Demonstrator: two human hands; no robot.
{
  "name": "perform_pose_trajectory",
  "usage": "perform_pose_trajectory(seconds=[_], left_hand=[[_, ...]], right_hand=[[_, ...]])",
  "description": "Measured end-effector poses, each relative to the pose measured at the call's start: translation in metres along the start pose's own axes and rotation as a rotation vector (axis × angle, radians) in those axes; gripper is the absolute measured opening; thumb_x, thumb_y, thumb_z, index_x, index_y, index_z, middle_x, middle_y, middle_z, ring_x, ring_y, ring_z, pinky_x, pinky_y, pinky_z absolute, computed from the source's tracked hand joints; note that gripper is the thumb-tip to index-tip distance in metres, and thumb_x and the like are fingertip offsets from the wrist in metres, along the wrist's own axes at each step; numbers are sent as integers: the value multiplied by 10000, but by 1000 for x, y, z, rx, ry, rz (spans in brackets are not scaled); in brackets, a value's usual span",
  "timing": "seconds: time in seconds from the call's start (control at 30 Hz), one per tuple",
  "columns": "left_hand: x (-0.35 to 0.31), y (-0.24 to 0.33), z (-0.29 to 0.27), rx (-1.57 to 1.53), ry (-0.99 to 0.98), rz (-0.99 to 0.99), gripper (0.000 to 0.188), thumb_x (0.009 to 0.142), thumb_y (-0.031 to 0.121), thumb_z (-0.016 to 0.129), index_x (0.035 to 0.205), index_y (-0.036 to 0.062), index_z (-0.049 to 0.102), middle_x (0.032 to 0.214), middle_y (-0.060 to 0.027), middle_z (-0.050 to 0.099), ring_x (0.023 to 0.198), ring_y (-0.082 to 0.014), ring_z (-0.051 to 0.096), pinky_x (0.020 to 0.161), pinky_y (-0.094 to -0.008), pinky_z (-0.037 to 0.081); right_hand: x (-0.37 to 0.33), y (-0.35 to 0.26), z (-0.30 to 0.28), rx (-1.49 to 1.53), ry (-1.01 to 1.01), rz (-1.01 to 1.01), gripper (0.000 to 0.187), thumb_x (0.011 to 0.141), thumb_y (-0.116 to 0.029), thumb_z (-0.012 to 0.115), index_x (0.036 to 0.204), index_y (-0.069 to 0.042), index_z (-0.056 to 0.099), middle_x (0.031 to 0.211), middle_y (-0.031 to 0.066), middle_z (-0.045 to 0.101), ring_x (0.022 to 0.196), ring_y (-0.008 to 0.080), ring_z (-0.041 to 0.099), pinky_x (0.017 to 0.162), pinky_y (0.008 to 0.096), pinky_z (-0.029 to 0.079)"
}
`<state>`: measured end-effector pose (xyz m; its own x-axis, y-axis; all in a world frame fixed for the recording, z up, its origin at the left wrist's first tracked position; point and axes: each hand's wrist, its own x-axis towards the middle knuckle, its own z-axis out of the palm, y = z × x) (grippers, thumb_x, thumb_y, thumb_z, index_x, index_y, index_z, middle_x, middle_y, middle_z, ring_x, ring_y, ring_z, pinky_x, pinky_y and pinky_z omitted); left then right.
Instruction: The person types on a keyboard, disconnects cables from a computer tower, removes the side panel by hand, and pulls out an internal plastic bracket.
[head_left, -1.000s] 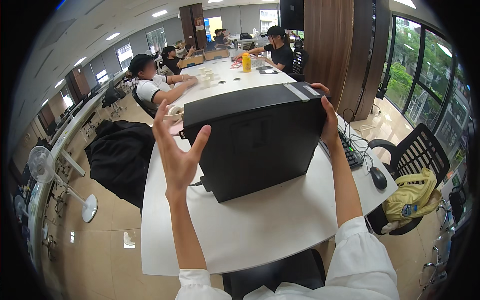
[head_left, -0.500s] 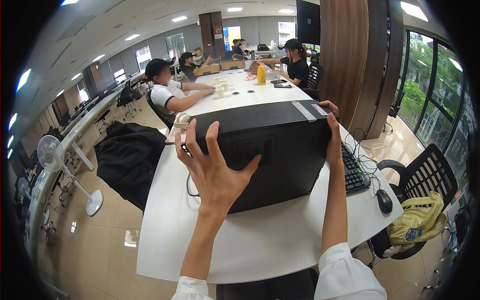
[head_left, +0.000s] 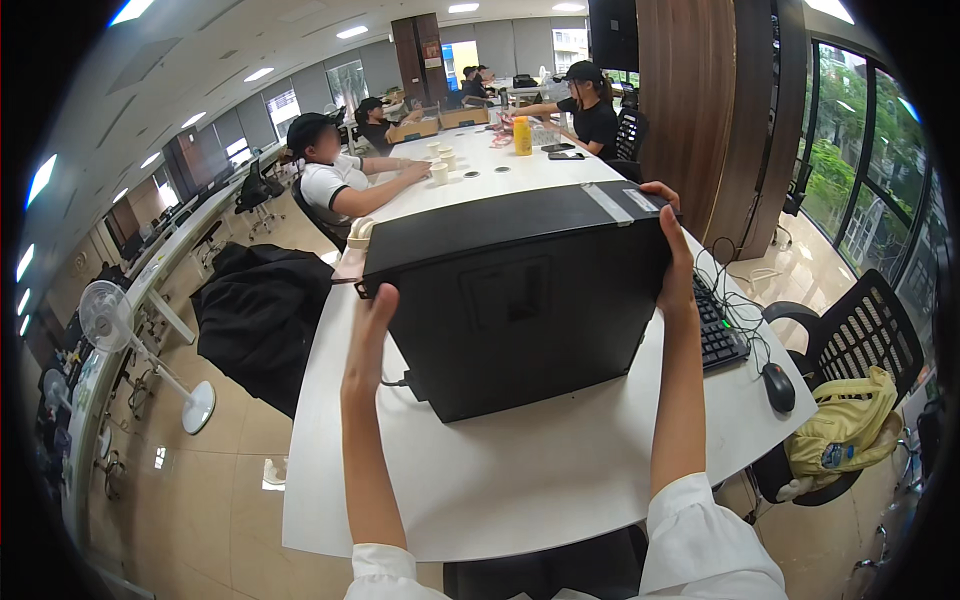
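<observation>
A black desktop computer case [head_left: 520,300] stands on the white table [head_left: 520,470], its side panel facing me. My left hand [head_left: 372,325] presses flat against its near left edge, fingers pointing up. My right hand [head_left: 672,245] grips the case's upper right corner, fingers curled over the top. A thin cable leaves the case's lower left side. Both my forearms reach up from white sleeves at the bottom of the head view.
A black keyboard [head_left: 716,325], tangled cables and a black mouse [head_left: 779,386] lie right of the case. A mesh chair [head_left: 860,345] holds a yellow bag [head_left: 845,425]. A dark coat [head_left: 260,310] drapes a chair left; a floor fan [head_left: 110,320] stands beyond. Several people sit at the table's far end.
My left hand went from spread open in the air to flat against the case's left edge. The view has drawn closer to the case; my right hand stays on the top corner.
</observation>
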<state>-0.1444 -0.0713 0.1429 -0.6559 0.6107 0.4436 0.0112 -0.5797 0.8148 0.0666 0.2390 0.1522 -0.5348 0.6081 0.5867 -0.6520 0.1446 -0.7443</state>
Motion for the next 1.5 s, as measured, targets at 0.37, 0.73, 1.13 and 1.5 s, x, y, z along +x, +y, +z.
perform_pose_trajectory(seconds=[0.37, 0.73, 1.13, 1.5], left_hand=[[-1, -19, 3, 392, 180, 227, 720, 876, 564, 785, 1204, -64, 659, 1030, -84, 693, 964, -183, 648, 880, -341, 506], [2, -22, -108, 68, 476, 11, 1292, 765, 556, 867, 1631, -75, 146, 1494, -208, 497, 1346, -312, 516, 1132, -387, 406], [-23, 20, -141, -11, 345, 153, 787, 913, 498, 765, 1464, -8, 519, 1365, -139, 633, 1238, -276, 618, 1078, -394, 478], [-46, 105, -43, 1494, 139, 574, 604, 744, 182, 785, 1330, 86, 675, 1524, -101, 547, 1396, -340, 504, 1210, -475, 341]], right_hand=[[-3, -10, 9, 56, -40, -31, 501, 1030, -528, 594, 1347, -149, 516, 1195, 82, 599, 1034, 87, 632, 822, 205, 536], [-13, 19, 72, -221, -54, -159, 467, 1075, -526, 534, 1306, -122, 559, 1254, 37, 526, 1150, 102, 488, 1047, 259, 371], [-35, 36, 126, -274, -77, -182, 579, 1047, -640, 485, 1358, -151, 509, 1302, 113, 549, 1238, 237, 482, 1151, 389, 300], [-25, 5, 106, -451, -259, -123, 546, 1036, -571, 557, 1384, -151, 525, 1391, 180, 535, 1329, 364, 512, 1201, 479, 316]])
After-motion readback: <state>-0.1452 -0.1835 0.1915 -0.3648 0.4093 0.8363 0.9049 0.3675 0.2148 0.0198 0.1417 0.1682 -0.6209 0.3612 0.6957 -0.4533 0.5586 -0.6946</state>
